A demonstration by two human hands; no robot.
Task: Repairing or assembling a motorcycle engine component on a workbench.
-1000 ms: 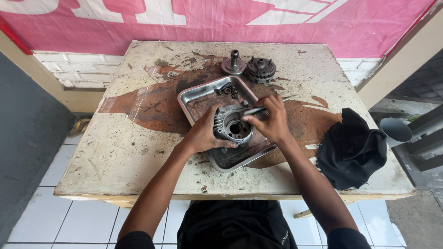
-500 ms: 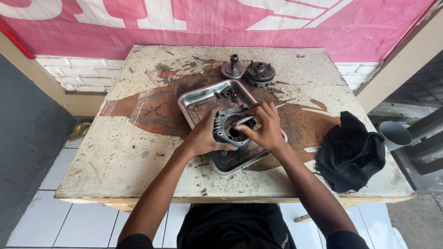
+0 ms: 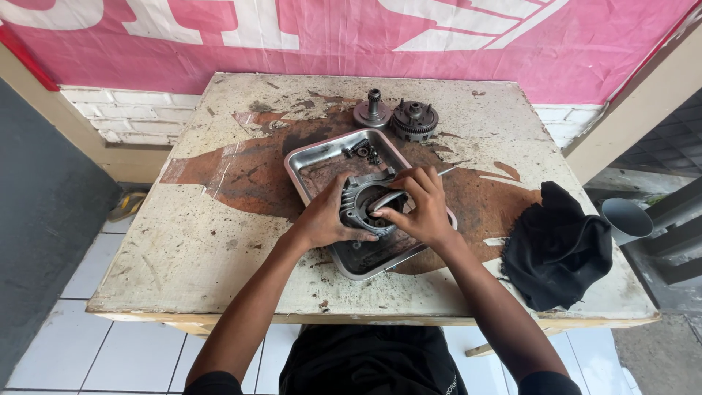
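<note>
A worn, stained table (image 3: 219,241) stands in front of a pink banner (image 3: 307,44), and a shallow metal tray (image 3: 307,170) lies near its middle. Over the tray, the person holds a round grey metal engine part (image 3: 363,207) with a wide opening in its face. The left hand (image 3: 325,218) wraps around the part's left side, fingers curled under it and thumb along its lower edge, gripping it firmly. The right hand (image 3: 420,208) rests on the part's right side, its fingers bent and pressed together at the rim of the opening, where they appear to pinch a thin curved metal piece (image 3: 387,201); how tightly they hold it cannot be told. A thin metal rod (image 3: 446,171) pokes out past the right hand's knuckles, above the tray's right edge. In the far corner of the tray lie a few small dark bits (image 3: 363,151). Beyond the tray, near the table's back edge, sit two round gear-like parts: a smaller one with an upright shaft (image 3: 372,111) and, just beside it to the right, a wider toothed one (image 3: 415,119). To the right of the tray, well apart from it, a crumpled black cloth (image 3: 559,245) lies near the table's right edge.
</note>
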